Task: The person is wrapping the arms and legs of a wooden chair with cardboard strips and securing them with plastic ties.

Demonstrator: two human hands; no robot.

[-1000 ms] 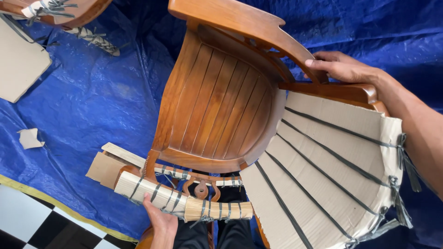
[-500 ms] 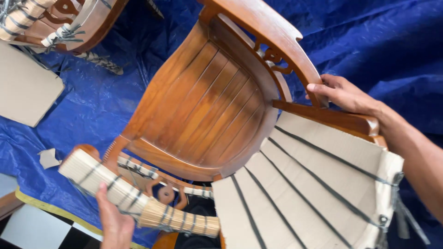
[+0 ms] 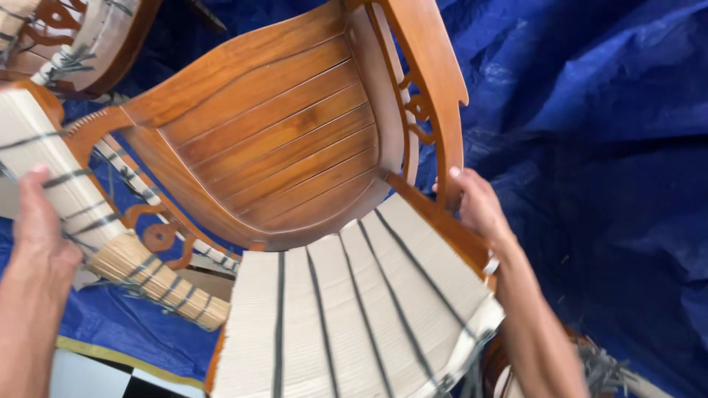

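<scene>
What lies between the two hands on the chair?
In the head view, the slatted wooden seat and the cardboard-wrapped backrest lie between the left hand and the right hand.

Two chairs (image 3: 295, 140), perhaps three.

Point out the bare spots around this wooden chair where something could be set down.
Free: the blue tarp right of the chair, past the right hand, though it is rumpled. The slatted seat is bare. Crowded: the left, with the left hand on the wrapped armrest and another wrapped chair.
</scene>
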